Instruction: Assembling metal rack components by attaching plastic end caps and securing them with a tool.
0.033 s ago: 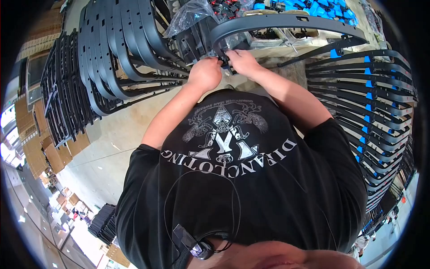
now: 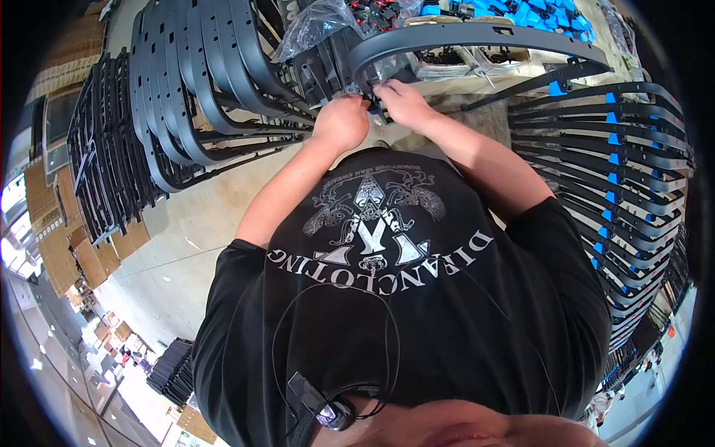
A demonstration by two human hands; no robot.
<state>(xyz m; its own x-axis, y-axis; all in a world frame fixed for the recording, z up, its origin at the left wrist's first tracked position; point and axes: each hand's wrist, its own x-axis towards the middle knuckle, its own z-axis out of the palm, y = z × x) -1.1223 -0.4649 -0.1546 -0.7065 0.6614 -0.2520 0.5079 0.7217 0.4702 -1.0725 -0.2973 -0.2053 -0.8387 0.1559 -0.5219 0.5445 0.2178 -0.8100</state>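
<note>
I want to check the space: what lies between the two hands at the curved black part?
Nothing: in the head view the left hand and right hand nearly touch at the curved black part.

Black short-sleeved T-shirt (image 2: 417, 298)
A pale ornamental print is shown on the chest; a thin black cable (image 2: 298, 328) is looped across it

No change can be seen btw the earlier pic & now. The left hand (image 2: 341, 121) & right hand (image 2: 402, 100) are found in the same spots, side by side, w/ the curved dark part (image 2: 447, 33) just above them.
</note>
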